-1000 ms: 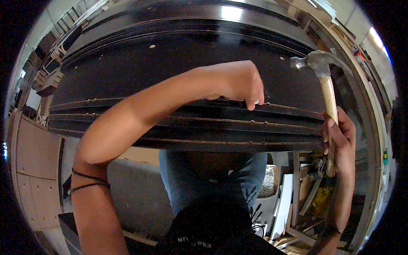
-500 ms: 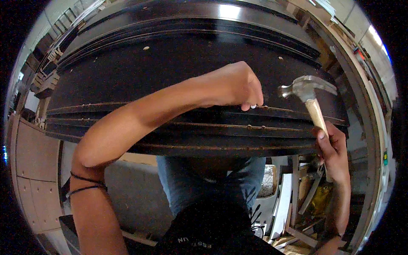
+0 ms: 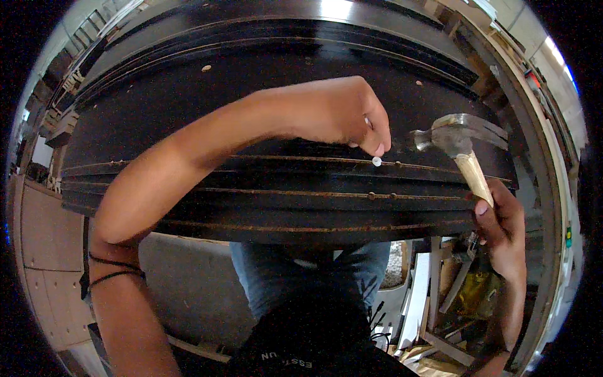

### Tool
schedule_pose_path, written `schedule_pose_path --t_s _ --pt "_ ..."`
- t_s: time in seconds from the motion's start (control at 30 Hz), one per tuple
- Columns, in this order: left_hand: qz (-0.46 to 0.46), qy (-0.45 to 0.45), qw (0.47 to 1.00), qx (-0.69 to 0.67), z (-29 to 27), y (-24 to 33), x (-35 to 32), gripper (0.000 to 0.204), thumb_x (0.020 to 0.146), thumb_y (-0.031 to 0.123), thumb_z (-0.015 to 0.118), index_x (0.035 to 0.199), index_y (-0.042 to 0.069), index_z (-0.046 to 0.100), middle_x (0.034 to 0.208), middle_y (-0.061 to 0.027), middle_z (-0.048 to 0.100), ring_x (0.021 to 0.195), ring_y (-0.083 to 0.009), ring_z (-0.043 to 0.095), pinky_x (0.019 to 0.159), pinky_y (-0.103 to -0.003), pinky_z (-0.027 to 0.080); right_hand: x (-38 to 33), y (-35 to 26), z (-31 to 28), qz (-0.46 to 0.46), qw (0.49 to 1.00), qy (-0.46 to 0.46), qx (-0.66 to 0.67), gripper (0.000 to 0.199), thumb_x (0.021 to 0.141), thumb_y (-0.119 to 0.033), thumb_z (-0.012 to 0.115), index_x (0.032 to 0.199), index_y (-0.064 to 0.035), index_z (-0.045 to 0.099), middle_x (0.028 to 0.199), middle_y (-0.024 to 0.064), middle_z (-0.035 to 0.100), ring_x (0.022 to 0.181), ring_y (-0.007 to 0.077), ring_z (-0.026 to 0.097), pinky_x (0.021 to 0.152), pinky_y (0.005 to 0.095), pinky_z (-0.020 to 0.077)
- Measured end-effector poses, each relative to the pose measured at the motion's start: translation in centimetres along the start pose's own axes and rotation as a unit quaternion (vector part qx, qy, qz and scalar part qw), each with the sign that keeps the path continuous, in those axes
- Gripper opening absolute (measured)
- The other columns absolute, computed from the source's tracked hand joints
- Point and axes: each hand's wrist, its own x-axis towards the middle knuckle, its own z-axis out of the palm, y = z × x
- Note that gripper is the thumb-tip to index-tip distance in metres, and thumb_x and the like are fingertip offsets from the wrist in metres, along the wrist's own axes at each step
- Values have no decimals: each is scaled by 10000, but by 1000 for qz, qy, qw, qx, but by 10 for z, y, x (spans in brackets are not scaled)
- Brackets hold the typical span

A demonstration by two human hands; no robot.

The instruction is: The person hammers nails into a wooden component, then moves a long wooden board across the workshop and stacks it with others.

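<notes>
1. The left hand (image 3: 339, 116) pinched one pale-headed nail (image 3: 376, 161) upright on the dark stacked boards (image 3: 188, 107).
2. Just right of the nail, the right hand (image 3: 502, 229) gripped one wooden-handled hammer (image 3: 461, 141), fingers wrapped tight.
3. No labels showed.

A stack of long boards (image 3: 251, 125) lies across the view in front of the person, its near edge above the person's legs. The left hand (image 3: 339, 113) rests on top of the stack, right of the middle, its fingertips pinching a nail (image 3: 376, 161) set on a board's edge. Just right of the nail is the hammer (image 3: 461, 147); the right hand (image 3: 502, 229) has its grip on the handle, lower, at the stack's right end. Below that hand, wood offcuts (image 3: 433, 301) seem to lie on the floor.
</notes>
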Motion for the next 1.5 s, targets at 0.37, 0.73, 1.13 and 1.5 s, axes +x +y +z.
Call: schedule_pose_path --t_s 0.37,0.73,1.13,1.5 --pt "14 16 999 48 8 3 5 246 778 219 654 785 -26 673 706 -89 660 666 -143 607 649 -286 476 2 7 -2 41 998 -36 22 216 878 -227 604 899 -15 564 675 -36 432 631 61 379 549 223 297" --pt "-35 96 971 -217 -29 -17 12 293 840 301 611 881 13 636 628 29 501 507 -34 385 459 -200 316 2 -21 2 -100 985 140 -27 438 922 -422 484 1017 -1 553 752 -16 506 594 45 422 488 202 289" --pt "-48 102 964 -239 -19 -19 13 294 880 290 574 893 -1 618 665 24 520 490 -24 367 435 -188 287 6 -22 28 -121 986 91 -70 243 919 -226 501 821 -3 503 596 54 437 519 171 403 483 322 293" --pt "-16 83 969 -232 -19 -26 11 345 893 290 527 1022 -13 629 675 45 479 499 -30 368 442 -192 301 16 -25 18 9 957 -138 -254 373 948 -368 471 959 2 523 680 -47 425 597 84 355 524 270 285"
